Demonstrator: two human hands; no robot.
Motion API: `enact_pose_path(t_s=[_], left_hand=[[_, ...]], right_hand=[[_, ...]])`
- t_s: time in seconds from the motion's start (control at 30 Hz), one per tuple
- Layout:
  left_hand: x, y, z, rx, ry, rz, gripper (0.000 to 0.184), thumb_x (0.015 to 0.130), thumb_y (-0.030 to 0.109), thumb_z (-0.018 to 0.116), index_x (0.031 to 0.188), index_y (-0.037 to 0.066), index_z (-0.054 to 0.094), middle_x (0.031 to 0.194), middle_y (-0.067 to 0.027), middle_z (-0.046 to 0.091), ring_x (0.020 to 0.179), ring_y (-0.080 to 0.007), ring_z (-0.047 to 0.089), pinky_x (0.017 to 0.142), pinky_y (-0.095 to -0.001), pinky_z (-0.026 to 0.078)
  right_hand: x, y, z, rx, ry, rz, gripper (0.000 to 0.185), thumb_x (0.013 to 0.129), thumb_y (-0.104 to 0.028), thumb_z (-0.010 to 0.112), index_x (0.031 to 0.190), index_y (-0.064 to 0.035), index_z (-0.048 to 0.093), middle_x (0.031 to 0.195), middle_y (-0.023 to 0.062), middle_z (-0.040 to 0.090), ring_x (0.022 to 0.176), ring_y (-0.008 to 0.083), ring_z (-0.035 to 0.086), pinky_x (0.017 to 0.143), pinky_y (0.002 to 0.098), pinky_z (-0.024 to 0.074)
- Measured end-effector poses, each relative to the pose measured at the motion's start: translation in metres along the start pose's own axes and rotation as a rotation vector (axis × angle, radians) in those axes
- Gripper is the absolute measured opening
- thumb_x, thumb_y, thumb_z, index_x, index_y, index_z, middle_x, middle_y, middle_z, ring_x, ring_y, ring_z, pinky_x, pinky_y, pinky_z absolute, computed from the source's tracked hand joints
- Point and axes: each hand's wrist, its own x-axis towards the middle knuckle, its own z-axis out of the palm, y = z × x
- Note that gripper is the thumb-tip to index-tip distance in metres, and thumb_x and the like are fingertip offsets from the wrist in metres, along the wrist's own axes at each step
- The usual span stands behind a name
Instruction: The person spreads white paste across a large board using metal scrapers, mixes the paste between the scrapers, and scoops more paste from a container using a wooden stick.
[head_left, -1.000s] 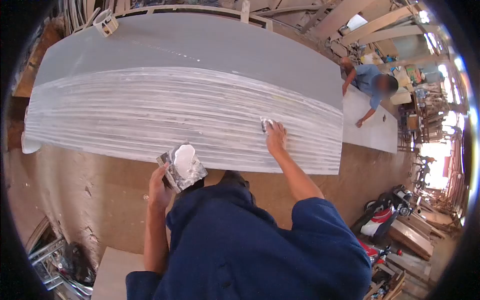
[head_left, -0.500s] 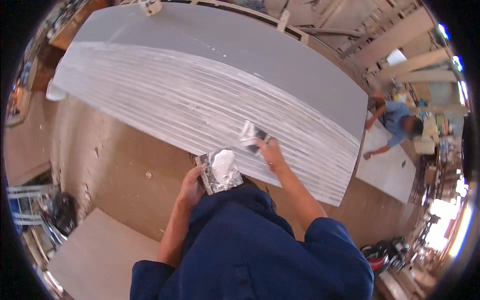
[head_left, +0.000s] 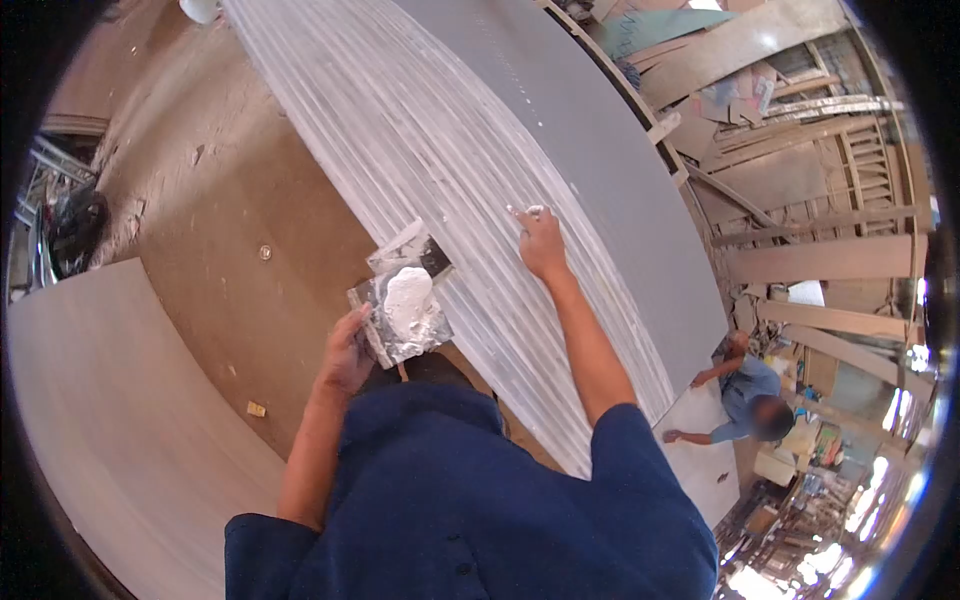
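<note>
My left hand (head_left: 347, 352) grips a dark, flat plate (head_left: 390, 345) bearing a mound of white paste (head_left: 410, 303). A wide spreader (head_left: 425, 252) with a whitened edge lies across the plate's far side, apart from my right hand. My right hand (head_left: 541, 245) is over the long grey panel (head_left: 610, 170), its index finger stretched out and white paste on the fingertips. No tool shows in it. White streaks (head_left: 420, 130) run lengthwise along the panel beneath that hand.
Another person (head_left: 750, 395) in a blue shirt leans over a pale board (head_left: 705, 450) at the lower right. A large light sheet (head_left: 110, 400) is at the lower left. A small yellowish block (head_left: 257, 409) lies on the brown floor. Timber (head_left: 820, 262) is stacked at the right.
The view has turned, so the panel now runs steeply from upper left to lower right. The spreader has left my right hand and lies at the plate; that hand's index finger is now extended.
</note>
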Motion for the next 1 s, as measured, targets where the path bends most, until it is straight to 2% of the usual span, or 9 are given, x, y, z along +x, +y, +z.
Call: enact_pose_path(t_s=[0.07, 0.17, 0.23, 0.33, 0.6, 0.67, 0.73, 0.97, 1.0], left_hand=[[-0.015, 0.002, 0.013, -0.019, 0.038, 0.016, 0.038, 0.099, 0.028, 0.050, 0.120, -0.002, 0.056, 0.112, -0.0125, 0.067, 0.098, -0.0217, 0.067, 0.091, -0.0389, 0.054], [-0.019, -0.010, 0.020, -0.006, 0.069, 0.076, 0.039, 0.099, 0.028, 0.049, 0.121, -0.003, 0.055, 0.113, -0.0138, 0.066, 0.101, -0.0229, 0.067, 0.093, -0.0397, 0.053], [-0.026, -0.010, 0.035, -0.096, 0.158, 0.106, 0.039, 0.100, 0.027, 0.048, 0.123, -0.004, 0.055, 0.115, -0.0142, 0.065, 0.103, -0.0232, 0.066, 0.094, -0.0399, 0.053], [-0.015, -0.010, 0.029, -0.087, 0.072, 0.159, 0.040, 0.100, 0.027, 0.048, 0.124, -0.004, 0.054, 0.116, -0.0143, 0.065, 0.105, -0.0231, 0.065, 0.095, -0.0400, 0.052], [-0.021, -0.005, 0.034, -0.093, 0.079, 0.149, 0.042, 0.099, 0.026, 0.049, 0.126, -0.006, 0.052, 0.118, -0.0160, 0.064, 0.106, -0.0246, 0.065, 0.095, -0.0394, 0.052], [-0.018, -0.009, 0.028, -0.107, 0.058, 0.158, 0.042, 0.099, 0.026, 0.049, 0.126, -0.006, 0.052, 0.118, -0.0162, 0.064, 0.106, -0.0247, 0.065, 0.095, -0.0396, 0.052], [-0.016, -0.010, 0.021, -0.075, 0.019, 0.116, 0.048, 0.100, 0.028, 0.045, 0.135, -0.004, 0.046, 0.131, -0.0169, 0.057, 0.119, -0.0285, 0.057, 0.106, -0.0431, 0.042], [-0.014, -0.009, 0.016, -0.076, 0.038, 0.082, 0.048, 0.100, 0.029, 0.046, 0.134, -0.004, 0.047, 0.130, -0.0177, 0.057, 0.118, -0.0293, 0.058, 0.106, -0.0445, 0.043], [-0.017, -0.005, 0.025, -0.091, 0.057, 0.095, 0.044, 0.099, 0.028, 0.049, 0.129, -0.005, 0.050, 0.123, -0.0163, 0.061, 0.110, -0.0267, 0.062, 0.099, -0.0419, 0.048]], right_hand=[[0.005, 0.016, -0.011, -0.125, -0.170, -0.094, 0.044, 0.079, -0.004, 0.054, 0.115, -0.0225, 0.070, 0.114, 0.0118, 0.055, 0.102, 0.0323, 0.053, 0.089, 0.0420, 0.0479], [0.013, 0.041, -0.017, -0.273, -0.219, -0.156, 0.047, 0.079, -0.002, 0.054, 0.117, -0.0247, 0.070, 0.116, 0.0103, 0.054, 0.104, 0.0316, 0.052, 0.090, 0.0423, 0.0475], [0.017, 0.047, -0.023, -0.296, -0.243, -0.185, 0.049, 0.077, -0.001, 0.055, 0.118, -0.0237, 0.069, 0.118, 0.0116, 0.053, 0.104, 0.0321, 0.051, 0.089, 0.0429, 0.0477], [0.033, 0.052, -0.024, -0.350, -0.269, -0.240, 0.051, 0.076, 0.000, 0.055, 0.120, -0.0225, 0.068, 0.120, 0.0132, 0.052, 0.105, 0.0329, 0.051, 0.090, 0.0438, 0.0479], [0.027, 0.038, -0.021, -0.346, -0.325, -0.278, 0.052, 0.077, 0.000, 0.054, 0.122, -0.0218, 0.067, 0.123, 0.0150, 0.051, 0.107, 0.0343, 0.050, 0.093, 0.0436, 0.0470], [0.025, 0.037, -0.024, -0.358, -0.359, -0.203, 0.054, 0.077, 0.001, 0.053, 0.123, -0.0224, 0.067, 0.123, 0.0164, 0.051, 0.107, 0.0346, 0.050, 0.093, 0.0433, 0.0467], [0.023, 0.040, -0.027, -0.340, -0.389, -0.185, 0.055, 0.077, 0.002, 0.052, 0.124, -0.0224, 0.066, 0.123, 0.0168, 0.051, 0.107, 0.0350, 0.050, 0.094, 0.0434, 0.0463], [-0.006, 0.056, -0.038, -0.402, -0.419, -0.200, 0.050, 0.080, -0.002, 0.055, 0.124, -0.0237, 0.066, 0.124, 0.0136, 0.050, 0.109, 0.0335, 0.050, 0.088, 0.0425, 0.0492], [-0.012, 0.056, -0.040, -0.403, -0.416, -0.192, 0.050, 0.080, -0.002, 0.055, 0.124, -0.0237, 0.066, 0.124, 0.0136, 0.050, 0.109, 0.0335, 0.050, 0.088, 0.0425, 0.0492]])
